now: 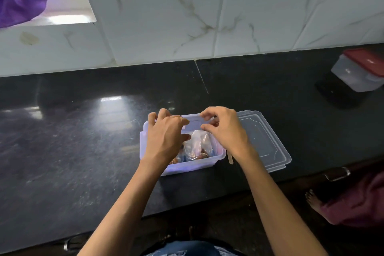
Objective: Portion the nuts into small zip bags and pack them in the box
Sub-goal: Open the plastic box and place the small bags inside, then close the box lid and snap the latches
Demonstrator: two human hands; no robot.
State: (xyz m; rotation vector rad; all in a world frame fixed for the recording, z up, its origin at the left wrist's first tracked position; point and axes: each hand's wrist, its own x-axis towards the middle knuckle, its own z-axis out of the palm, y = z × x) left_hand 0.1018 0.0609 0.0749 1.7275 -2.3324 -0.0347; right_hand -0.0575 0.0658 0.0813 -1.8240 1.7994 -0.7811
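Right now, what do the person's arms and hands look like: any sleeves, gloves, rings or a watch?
Both forearms are bare right to the bottom of the frame, no sleeves in view. The left hand and right hand wear no gloves; no watch or bracelet at either wrist. No ring shows on the visible fingers.

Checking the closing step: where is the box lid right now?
In the head view the lid lies flat on the counter, just right of the open box and partly behind the right hand.
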